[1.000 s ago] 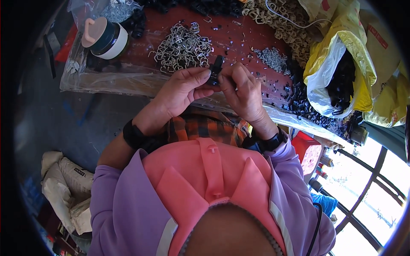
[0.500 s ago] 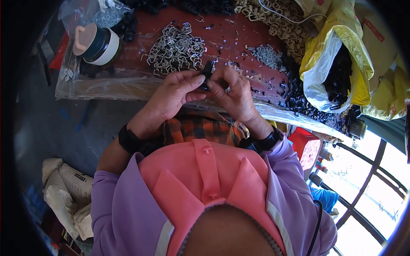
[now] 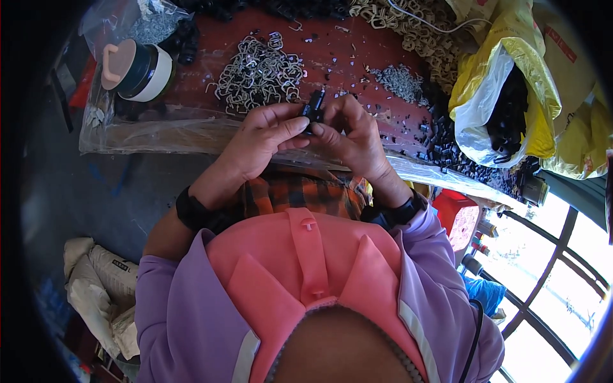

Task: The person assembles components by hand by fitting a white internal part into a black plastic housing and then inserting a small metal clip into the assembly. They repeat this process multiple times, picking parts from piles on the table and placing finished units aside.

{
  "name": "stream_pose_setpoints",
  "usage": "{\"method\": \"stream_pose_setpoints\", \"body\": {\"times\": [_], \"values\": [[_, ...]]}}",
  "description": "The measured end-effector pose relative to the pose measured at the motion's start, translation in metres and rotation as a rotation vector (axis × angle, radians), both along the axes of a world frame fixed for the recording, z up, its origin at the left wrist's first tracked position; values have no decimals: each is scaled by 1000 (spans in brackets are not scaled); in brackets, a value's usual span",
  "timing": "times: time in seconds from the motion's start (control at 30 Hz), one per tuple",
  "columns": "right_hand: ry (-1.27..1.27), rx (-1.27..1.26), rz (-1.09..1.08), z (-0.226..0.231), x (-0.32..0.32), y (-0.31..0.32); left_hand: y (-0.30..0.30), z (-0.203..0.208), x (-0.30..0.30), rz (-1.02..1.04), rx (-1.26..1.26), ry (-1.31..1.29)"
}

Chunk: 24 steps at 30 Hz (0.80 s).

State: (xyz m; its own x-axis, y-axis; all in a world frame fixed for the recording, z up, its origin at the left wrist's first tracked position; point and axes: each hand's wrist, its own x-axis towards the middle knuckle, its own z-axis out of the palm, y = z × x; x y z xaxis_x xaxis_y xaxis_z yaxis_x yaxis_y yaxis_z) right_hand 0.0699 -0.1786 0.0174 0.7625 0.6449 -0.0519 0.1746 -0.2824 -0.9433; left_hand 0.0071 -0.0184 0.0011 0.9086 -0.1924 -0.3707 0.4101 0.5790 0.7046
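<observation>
A small black plastic part [image 3: 313, 108], with a short bright tip at its top, stands roughly upright between my two hands over the table's near edge. My left hand [image 3: 269, 137] pinches it from the left, thumb across its lower end. From the right, my right hand [image 3: 356, 139] has its thumb against the bottom of the part and its fingers curled beside it. Where the fingertips meet, the lower end is hidden. Just beyond my left hand lies a heap of bent silvery metal loops [image 3: 258, 76] on the red tabletop [image 3: 357, 54].
Small grey metal pieces [image 3: 400, 83] lie to the right, with black plastic bits [image 3: 453, 153] along the edge. A yellow bag [image 3: 539, 108] holds black parts. Tan rings [image 3: 418, 32] fill the back. A lidded cup [image 3: 148, 73] stands at left.
The black part has turned slightly and shows more of its upper end with the bright tip. My right fingers have shifted a little away from its top.
</observation>
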Motion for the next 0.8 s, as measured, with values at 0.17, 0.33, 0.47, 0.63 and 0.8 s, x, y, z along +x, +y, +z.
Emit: {"method": "stream_pose_setpoints", "body": {"times": [0.17, 0.33, 0.47, 0.63, 0.8], "values": [[-40, -12, 279, 0, 49, -24, 5, 5, 0, -39, -16, -27], [-887, -758, -201, 0, 135, -52, 10, -2, 0, 36, -45, -15], [-882, -999, -328, -34, 170, -69, 9, -2, -1, 73, -69, 14], [-816, -721, -339, -39, 163, -78, 13, -5, -4, 136, -58, 43], [54, 1, -156, 14, 73, -37, 6, -3, -2, 158, -85, 51]]}}
